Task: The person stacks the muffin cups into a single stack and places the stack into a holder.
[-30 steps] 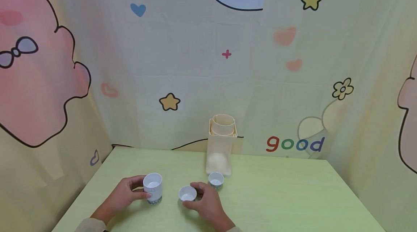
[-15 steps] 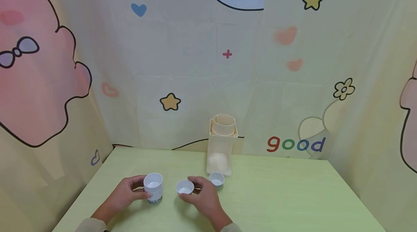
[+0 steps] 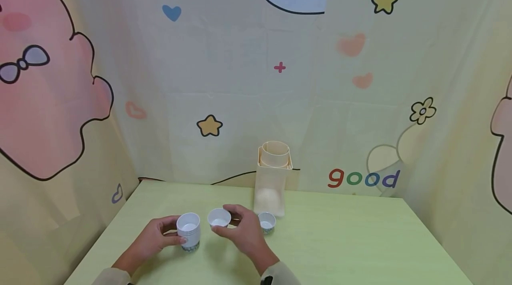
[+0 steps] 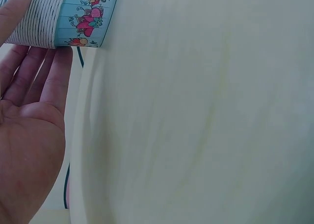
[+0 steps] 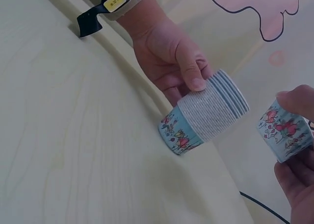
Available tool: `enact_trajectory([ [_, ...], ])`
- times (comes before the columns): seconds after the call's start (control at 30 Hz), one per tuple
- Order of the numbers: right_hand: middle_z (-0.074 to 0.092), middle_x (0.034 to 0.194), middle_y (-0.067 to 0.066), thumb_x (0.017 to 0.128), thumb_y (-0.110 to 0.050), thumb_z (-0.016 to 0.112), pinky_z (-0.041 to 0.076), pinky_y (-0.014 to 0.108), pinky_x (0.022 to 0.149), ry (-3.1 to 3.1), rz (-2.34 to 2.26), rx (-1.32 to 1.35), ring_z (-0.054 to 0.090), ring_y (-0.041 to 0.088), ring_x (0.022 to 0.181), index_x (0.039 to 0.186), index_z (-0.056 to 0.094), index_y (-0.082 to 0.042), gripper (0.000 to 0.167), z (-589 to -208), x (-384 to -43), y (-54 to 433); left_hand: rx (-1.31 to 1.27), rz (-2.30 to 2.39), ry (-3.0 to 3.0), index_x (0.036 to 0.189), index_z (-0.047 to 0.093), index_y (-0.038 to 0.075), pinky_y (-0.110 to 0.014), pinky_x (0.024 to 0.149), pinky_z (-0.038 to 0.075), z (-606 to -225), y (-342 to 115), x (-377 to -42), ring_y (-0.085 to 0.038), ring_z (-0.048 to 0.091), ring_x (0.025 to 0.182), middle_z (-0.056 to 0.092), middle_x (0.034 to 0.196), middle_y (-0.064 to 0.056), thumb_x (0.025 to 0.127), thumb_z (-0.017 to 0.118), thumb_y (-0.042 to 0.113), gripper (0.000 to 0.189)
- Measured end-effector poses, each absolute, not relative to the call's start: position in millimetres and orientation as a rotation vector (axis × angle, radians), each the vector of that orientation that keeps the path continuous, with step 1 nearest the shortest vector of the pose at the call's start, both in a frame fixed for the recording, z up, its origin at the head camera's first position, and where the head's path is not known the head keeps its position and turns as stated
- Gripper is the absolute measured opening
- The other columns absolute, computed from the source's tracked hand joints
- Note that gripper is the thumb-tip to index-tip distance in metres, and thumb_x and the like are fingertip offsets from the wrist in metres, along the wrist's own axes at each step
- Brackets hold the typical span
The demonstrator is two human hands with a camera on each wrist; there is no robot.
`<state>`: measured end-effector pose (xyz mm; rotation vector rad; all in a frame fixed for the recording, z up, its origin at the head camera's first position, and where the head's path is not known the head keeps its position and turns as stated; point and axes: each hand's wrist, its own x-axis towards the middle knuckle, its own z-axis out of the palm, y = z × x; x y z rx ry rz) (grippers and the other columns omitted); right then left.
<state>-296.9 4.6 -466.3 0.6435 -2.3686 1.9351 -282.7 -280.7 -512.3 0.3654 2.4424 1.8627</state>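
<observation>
My left hand [image 3: 156, 235] grips an upright stack of paper cups [image 3: 188, 231] between thumb and fingers at the table's left. In the right wrist view, the stack [image 5: 211, 111] shows several nested white rims above a blue, flower-printed base. To the right of the stack and apart from it, my right hand [image 3: 245, 231] pinches a single paper cup [image 3: 219, 217], its mouth upward, raised off the table. A flower print also covers this cup [image 5: 284, 131] in the right wrist view. Behind the right hand, another paper cup [image 3: 267, 222] stands on the table.
A cream cup dispenser [image 3: 270, 187] with a round tube on top stands at the back, just behind the standing cup. The light green table [image 3: 352, 240] reaches a printed cloth backdrop [image 3: 240, 76] at the rear and sides.
The right hand has lifted its paper cup and carried it leftward and away from me, closer to the stack's rim. The left hand and its stack hold still.
</observation>
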Motion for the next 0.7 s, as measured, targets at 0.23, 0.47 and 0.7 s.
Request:
enact_trajectory([
  [0.23,0.074,0.118,0.012,0.078,-0.018,0.09,0.061,0.04,0.096,-2.319,1.983,0.709,0.073,0.025,0.107,0.127,0.068,-0.004,0.055,-453.5,-300.6,-8.0,0.364,1.864,2.435,0.138,0.056,-0.01,-0.03,0.095,0.061,-511.8,-280.1,-282.8,-0.034,0.064,0.123,0.062,0.136,-0.026,0.082,0.087,0.02,0.071],
  [0.47,0.075,0.118,0.008,0.078,-0.018,0.09,0.062,0.033,0.094,-2.298,2.02,0.718,0.073,0.019,0.105,0.128,0.069,-0.006,0.055,-442.3,-300.8,-22.0,0.328,1.837,2.453,0.139,0.056,-0.007,-0.031,0.096,0.061,-508.8,-278.8,-281.9,-0.033,0.064,0.123,0.063,0.137,-0.024,0.082,0.087,0.021,0.07],
  [0.7,0.075,0.115,0.005,0.079,-0.019,0.09,0.061,0.03,0.094,-2.313,2.014,0.76,0.072,0.011,0.101,0.127,0.069,-0.005,0.054,-440.5,-302.5,-34.9,0.299,1.809,2.473,0.139,0.057,-0.006,-0.031,0.096,0.061,-509.7,-279.3,-282.6,-0.033,0.064,0.123,0.063,0.137,-0.023,0.082,0.087,0.023,0.071],
])
